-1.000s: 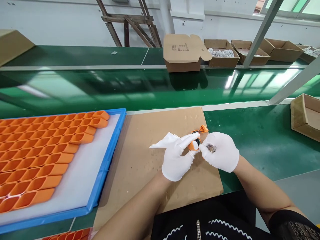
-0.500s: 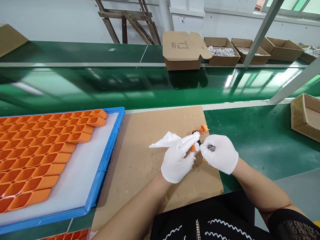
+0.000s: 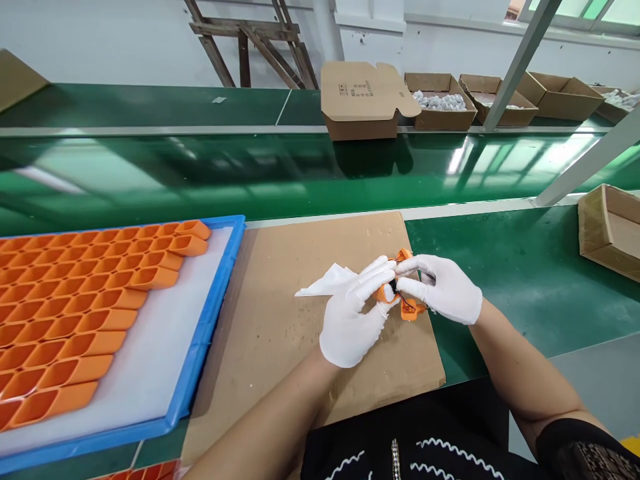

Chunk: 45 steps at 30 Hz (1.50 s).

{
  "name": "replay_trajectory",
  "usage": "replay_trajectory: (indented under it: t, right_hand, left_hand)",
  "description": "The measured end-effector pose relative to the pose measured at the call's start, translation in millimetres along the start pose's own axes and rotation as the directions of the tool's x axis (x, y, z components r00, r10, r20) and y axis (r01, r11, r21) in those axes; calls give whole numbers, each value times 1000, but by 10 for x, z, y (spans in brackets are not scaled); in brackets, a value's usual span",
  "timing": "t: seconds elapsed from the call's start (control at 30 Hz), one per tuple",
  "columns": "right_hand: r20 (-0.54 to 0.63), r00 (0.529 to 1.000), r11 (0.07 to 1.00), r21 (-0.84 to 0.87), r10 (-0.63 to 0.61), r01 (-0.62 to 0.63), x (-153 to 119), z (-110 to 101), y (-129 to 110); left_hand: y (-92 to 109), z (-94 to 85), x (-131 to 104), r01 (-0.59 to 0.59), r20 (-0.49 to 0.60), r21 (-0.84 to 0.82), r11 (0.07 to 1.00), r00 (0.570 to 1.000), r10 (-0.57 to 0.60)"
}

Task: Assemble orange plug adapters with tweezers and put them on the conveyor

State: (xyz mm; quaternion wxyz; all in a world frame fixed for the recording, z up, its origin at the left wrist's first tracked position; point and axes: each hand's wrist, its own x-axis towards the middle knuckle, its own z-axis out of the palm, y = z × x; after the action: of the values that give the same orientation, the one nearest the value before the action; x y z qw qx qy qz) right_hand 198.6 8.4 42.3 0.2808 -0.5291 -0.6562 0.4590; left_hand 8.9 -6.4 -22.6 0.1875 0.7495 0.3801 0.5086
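In a white glove, my left hand [image 3: 347, 327] is closed around a small orange plastic housing [image 3: 383, 293] with dark parts at its open end. My gloved right hand [image 3: 447, 290] presses thumb and fingertips to that end. A slim metal tool [image 3: 428, 277], perhaps tweezers, lies in the right hand's grip, mostly hidden. One orange end piece [image 3: 410, 309] hangs below the right fingers, with thin dark wires by it. Another orange piece [image 3: 403, 255] shows above the fingertips. A white cloth [image 3: 325, 281] lies left of my left hand on the cardboard sheet [image 3: 290, 373].
At left a blue tray [image 3: 185, 393] holds rows of orange housings [image 3: 65, 307]. Beyond the cardboard runs a shiny green belt [image 3: 225, 180]. Cardboard boxes [image 3: 360, 127] line the far ledge, some with white items. Another box [image 3: 600, 223] stands right, beneath a slanted metal post [image 3: 575, 170].
My right hand has moved up and its fingers now reach over the housing. The lower orange end piece has come into fuller view. The camera view has shifted slightly.
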Motion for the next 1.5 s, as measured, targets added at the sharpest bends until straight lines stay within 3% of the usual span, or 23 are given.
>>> replay_trajectory:
  t: [0.07, 0.13, 0.3, 0.5, 0.67, 0.73, 0.8, 0.87, 0.93, 1.07, 1.27, 1.4, 1.5]
  right_hand:
    - [152, 988, 993, 112, 7, -25, 14, 15, -2]
    - [234, 972, 974, 210, 29, -79, 26, 58, -5]
    - [224, 974, 864, 480, 45, -150, 32, 198, 28]
    - [143, 984, 895, 416, 110, -160, 13, 240, 105]
    - [224, 967, 840, 495, 123, -222, 55, 172, 74]
    - [265, 957, 795, 553, 117, -250, 66, 143, 79]
    - [296, 947, 731, 618, 125, -289, 71, 135, 115]
    - [310, 938, 669, 665, 155, -331, 77, 159, 171]
    - [326, 926, 630, 683, 188, -369, 89, 212, 228]
    - [399, 888, 592, 668, 228, -451, 118, 356, 290]
    - [515, 824, 547, 631, 235, -550, 125, 530, 312]
    - [496, 834, 547, 640, 242, -540, 117, 517, 314]
    - [404, 885, 599, 658, 232, -457, 94, 415, 268]
  left_hand:
    - [-5, -13, -18, -4, 23, -34, 999, 1000, 5]
    - [-7, -25, -27, -23, 42, -76, 997, 999, 26]
    - [-17, -25, -19, -80, 73, -124, 989, 993, 90]
    - [-41, 2, -11, -103, 95, -117, 988, 989, 114]
    - [-13, -5, 18, -67, 65, -143, 987, 995, 77]
    - [20, -18, 23, -14, 75, -168, 986, 997, 27]
    - [56, -29, 20, 121, 96, -210, 970, 990, -102]
    - [80, -33, 10, 270, 116, -281, 921, 962, -246]
    - [85, -32, 0, 329, 93, -355, 875, 944, -317]
    - [74, -46, 1, 277, 24, -402, 873, 956, -292]
    - [142, -86, 12, 129, 22, -291, 948, 992, -128]
    - [172, -80, 6, 100, 12, -256, 961, 995, -100]
    - [157, -93, 24, 76, -49, -128, 989, 995, -82]
